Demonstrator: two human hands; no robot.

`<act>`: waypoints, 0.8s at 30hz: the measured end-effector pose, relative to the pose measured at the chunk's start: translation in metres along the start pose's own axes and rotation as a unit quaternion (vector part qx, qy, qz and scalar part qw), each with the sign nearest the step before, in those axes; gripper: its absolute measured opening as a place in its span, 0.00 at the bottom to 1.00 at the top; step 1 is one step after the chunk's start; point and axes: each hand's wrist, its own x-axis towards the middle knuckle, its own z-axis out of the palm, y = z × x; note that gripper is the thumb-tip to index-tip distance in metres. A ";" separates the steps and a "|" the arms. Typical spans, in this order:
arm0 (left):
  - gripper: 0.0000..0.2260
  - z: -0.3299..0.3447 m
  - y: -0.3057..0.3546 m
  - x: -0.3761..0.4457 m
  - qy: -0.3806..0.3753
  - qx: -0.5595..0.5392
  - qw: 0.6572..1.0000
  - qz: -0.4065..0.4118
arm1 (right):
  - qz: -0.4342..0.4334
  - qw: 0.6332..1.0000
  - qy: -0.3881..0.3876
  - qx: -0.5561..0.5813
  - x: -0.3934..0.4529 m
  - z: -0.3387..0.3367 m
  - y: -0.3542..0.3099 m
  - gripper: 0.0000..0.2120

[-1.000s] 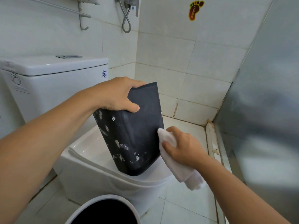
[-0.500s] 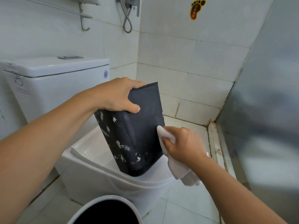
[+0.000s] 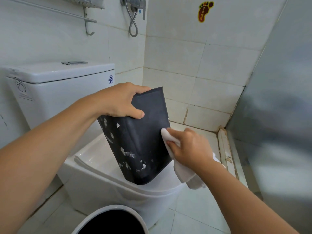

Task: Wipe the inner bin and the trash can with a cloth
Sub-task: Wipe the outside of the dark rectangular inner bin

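The black inner bin (image 3: 143, 142) stands tilted on the closed toilet lid (image 3: 94, 159), its side speckled with white marks. My left hand (image 3: 121, 102) grips its top rim, thumb on the front face. My right hand (image 3: 189, 147) holds a white cloth (image 3: 182, 169) and presses it against the bin's right edge, about halfway up; the cloth's loose end hangs below my wrist. The white trash can (image 3: 108, 211) with a dark opening sits at the bottom of the view, in front of the toilet.
The toilet tank (image 3: 55, 88) stands at the left against the tiled wall. A shower hose (image 3: 133, 22) and a towel rail (image 3: 67, 14) hang above. A frosted glass partition (image 3: 276, 115) closes off the right side. White floor tiles (image 3: 194, 208) lie between toilet and partition.
My right hand has slid the cloth upward along the bin's right edge. My left hand and the bin have stayed put.
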 end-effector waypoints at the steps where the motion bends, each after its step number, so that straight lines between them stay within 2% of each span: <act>1: 0.37 0.000 -0.001 0.001 0.001 -0.001 1.000 0.000 | 0.004 1.000 -0.023 -0.006 -0.005 -0.001 0.003 0.14; 3: 0.37 0.001 -0.001 0.002 0.002 0.004 1.000 -0.001 | 0.008 1.000 -0.016 -0.002 -0.010 -0.001 0.003 0.13; 9: 0.37 0.002 0.003 0.002 0.006 0.026 1.000 -0.002 | -0.024 0.982 0.174 0.065 0.019 -0.001 -0.027 0.19; 11: 0.37 0.002 0.003 0.002 0.006 0.029 1.000 -0.005 | -0.030 0.979 0.194 0.061 0.019 0.006 -0.029 0.20; 13: 0.36 -0.001 0.002 0.001 0.001 0.012 1.000 -0.009 | -0.030 0.984 0.164 0.062 0.011 0.014 -0.023 0.19; 19: 0.33 -0.003 -0.003 0.000 0.006 -0.014 1.000 -0.015 | -0.005 0.999 -0.044 -0.029 -0.022 0.016 0.012 0.11; 21: 0.34 -0.003 -0.006 0.002 0.000 -0.020 1.000 -0.016 | 0.005 0.999 -0.047 -0.022 -0.025 0.014 0.016 0.11; 24: 0.35 -0.003 -0.008 0.002 0.003 -0.022 0.999 -0.028 | 0.023 0.999 0.019 0.012 -0.010 0.012 0.006 0.14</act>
